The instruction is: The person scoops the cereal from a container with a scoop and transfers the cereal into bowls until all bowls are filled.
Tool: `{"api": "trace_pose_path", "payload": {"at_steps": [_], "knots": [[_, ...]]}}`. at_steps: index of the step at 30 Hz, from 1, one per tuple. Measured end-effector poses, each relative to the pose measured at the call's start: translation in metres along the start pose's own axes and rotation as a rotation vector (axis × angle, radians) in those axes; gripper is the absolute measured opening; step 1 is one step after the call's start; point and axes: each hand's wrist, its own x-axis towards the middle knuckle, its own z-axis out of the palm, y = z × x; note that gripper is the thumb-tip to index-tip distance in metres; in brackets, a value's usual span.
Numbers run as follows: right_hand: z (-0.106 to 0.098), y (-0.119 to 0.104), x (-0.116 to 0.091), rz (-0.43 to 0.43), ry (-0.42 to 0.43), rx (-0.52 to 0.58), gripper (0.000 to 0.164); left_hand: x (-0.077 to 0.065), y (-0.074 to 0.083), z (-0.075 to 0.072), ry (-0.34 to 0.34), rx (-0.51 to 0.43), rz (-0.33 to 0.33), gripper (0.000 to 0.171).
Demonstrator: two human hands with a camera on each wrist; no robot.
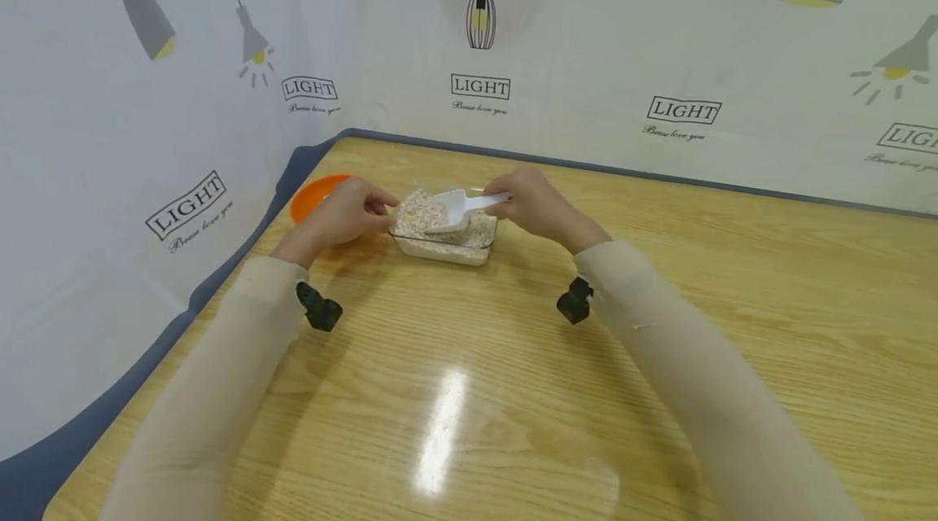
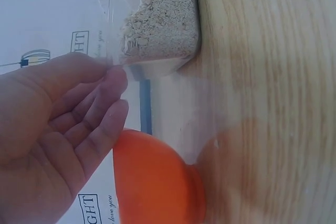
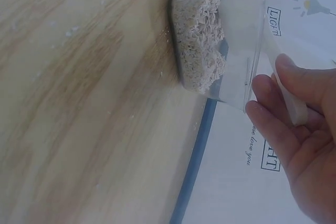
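A clear glass container (image 1: 441, 249) full of oat flakes (image 1: 416, 216) stands on the table. With thumb and fingertips my left hand (image 1: 346, 213) pinches its left rim; the left wrist view shows the grip at the corner. My right hand (image 1: 533, 205) holds a white scoop (image 1: 456, 208) by the handle (image 3: 290, 98), from the container's right side. The scoop's head lies over and partly in the oats, pointing left. An orange bowl (image 1: 311, 197) sits left of the container, partly hidden behind my left hand; in the left wrist view the bowl (image 2: 152, 182) is just below the fingers.
The wooden table (image 1: 513, 391) extends toward me and to the right. Behind and to the left hangs a white cloth (image 1: 572, 81) printed with lamps, with a blue band along the table's edge. Small flakes (image 3: 72, 31) lie scattered on the tabletop.
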Motion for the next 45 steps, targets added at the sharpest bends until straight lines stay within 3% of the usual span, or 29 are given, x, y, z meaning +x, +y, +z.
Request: {"api": "trace_pose_path", "payload": {"at_steps": [13,22,39,45], "knots": [[-0.002,0.006,-0.009,0.023,0.057,0.034,0.024,-0.003,0.002,-0.003,-0.018,0.007,0.024,0.034],[-0.006,0.005,-0.013,0.05,0.082,0.052,0.023,-0.007,0.001,-0.007,-0.011,0.005,0.005,0.034],[-0.015,0.005,-0.015,0.101,0.118,0.095,0.027,-0.019,-0.006,-0.029,0.04,0.021,-0.007,0.033],[-0.017,0.001,-0.012,0.069,0.142,0.108,0.029,-0.027,-0.011,-0.04,0.082,0.046,0.006,0.032]]}}
